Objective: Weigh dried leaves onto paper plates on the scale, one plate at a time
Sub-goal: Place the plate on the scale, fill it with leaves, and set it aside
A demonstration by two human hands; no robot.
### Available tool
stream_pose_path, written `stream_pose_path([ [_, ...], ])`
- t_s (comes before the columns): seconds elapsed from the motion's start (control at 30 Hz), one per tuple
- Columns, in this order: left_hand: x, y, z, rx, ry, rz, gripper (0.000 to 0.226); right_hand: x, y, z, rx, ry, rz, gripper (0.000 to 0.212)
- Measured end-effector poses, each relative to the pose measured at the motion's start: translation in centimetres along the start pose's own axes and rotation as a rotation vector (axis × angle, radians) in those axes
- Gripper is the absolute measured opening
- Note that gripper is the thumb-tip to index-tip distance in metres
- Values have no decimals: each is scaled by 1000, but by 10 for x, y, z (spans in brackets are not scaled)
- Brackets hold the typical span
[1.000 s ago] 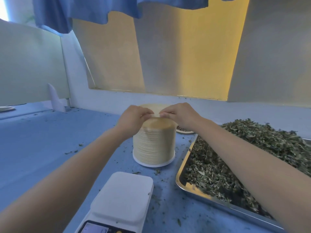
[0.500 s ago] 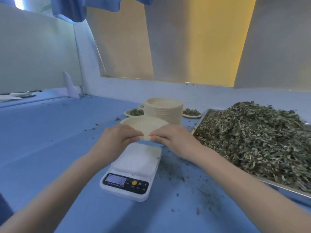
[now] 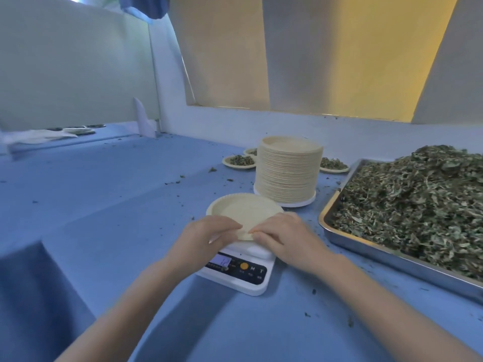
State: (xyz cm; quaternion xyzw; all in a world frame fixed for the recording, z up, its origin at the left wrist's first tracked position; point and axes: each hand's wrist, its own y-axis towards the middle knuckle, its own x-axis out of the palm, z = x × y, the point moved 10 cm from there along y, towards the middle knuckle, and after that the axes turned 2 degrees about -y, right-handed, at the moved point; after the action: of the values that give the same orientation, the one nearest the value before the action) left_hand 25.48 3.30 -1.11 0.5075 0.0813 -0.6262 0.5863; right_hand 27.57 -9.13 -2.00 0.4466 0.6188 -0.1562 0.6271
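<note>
Head view: both hands, left (image 3: 209, 235) and right (image 3: 283, 237), pinch the near rim of a round cream paper plate (image 3: 241, 211) resting on the white digital scale (image 3: 243, 273). Judged light and flimsy, it is best held by its rim, supported at both edges.

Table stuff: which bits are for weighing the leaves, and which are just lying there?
For the job: empty plate both hands hold, scale, plate stack, tray of dried leaves.

Just lying about: leaf crumbs, white cloth far left.
</note>
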Motion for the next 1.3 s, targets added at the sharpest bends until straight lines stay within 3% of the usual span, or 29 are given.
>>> stream_pose_path([
  [0.17,-30,3,-16,-141,-202,208,21,-19,8,10,78,143,124,34],
  [0.27,-38,10,-20,-187,-291,256,24,-29,18,9,94,223,187,31],
  [0.47,-44,16,-33,-284,-348,379,28,-33,30,11,150,292,233,30],
  [0.73,-40,0,-63,-448,-492,563,14,-30,26,14,163,312,228,24],
  [0.97,-43,7,-42,-349,-428,553,19,-32,29,14,162,323,234,22],
  [1.13,-26,42,3,-222,-391,364,25,-49,36,10,159,290,239,20],
  [1.3,13,80,50,-147,-323,230,18,-82,16,41,247,219,227,24],
])
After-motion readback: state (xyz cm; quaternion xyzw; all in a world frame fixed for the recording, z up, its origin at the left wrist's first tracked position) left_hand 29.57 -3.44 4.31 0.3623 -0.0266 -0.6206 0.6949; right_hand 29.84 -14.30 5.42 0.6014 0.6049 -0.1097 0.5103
